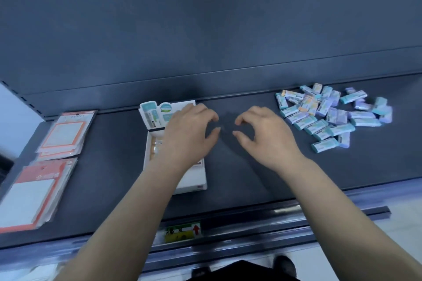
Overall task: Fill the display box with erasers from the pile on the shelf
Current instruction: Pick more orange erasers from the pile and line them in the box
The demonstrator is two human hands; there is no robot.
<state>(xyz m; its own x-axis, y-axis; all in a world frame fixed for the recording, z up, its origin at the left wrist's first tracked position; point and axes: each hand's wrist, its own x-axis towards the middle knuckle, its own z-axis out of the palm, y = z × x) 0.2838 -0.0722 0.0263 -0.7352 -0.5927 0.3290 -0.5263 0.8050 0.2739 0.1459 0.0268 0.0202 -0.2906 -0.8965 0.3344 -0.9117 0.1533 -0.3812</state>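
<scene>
A white display box [196, 180] with an upright printed back flap [155, 114] stands on the dark shelf left of centre. A few erasers show inside along its left wall [155, 146]. My left hand [189, 132] hovers over the box and hides most of its inside; the fingers are curled apart and hold nothing. My right hand [262, 137] hangs over bare shelf to the right of the box, fingers spread and empty. The pile of teal and lilac wrapped erasers [331, 114] lies at the right, just beyond my right hand.
Two stacks of orange-and-white packets [66, 134] [34, 196] lie at the shelf's left end. A price label [182, 231] sits on the shelf's front rail [274, 219]. The dark back panel [205, 29] rises behind.
</scene>
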